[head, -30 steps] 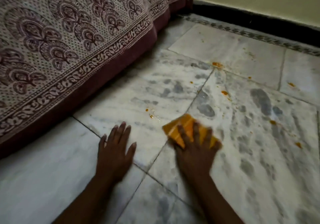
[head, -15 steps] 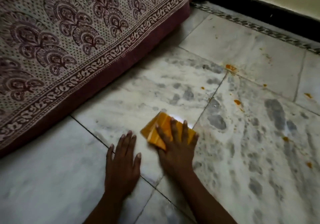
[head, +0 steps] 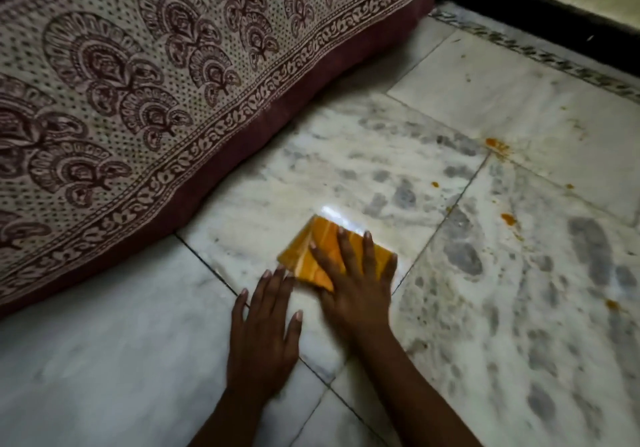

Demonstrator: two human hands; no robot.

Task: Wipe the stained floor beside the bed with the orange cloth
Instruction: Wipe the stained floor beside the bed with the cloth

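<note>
A folded orange cloth [head: 313, 251] lies flat on the white marble floor [head: 346, 176] beside the bed. My right hand [head: 356, 284] presses it down with straight, spread fingers that cover its right half. My left hand [head: 265, 332] rests flat on the tile just left of the cloth, fingertips nearly touching its corner. Orange stains dot the floor to the right: one on a tile joint [head: 496, 144], one further down [head: 509, 218], and another near the right edge [head: 611, 304].
A patterned cream and maroon bedsheet [head: 156, 93] hangs down to the floor along the left and top. A dark skirting board [head: 554, 13] runs along the wall at the upper right. Grey smudges mark the tiles on the right.
My right hand has slid the orange cloth leftward across the tile joint, closer to my left hand. The left hand stays planted on the floor.
</note>
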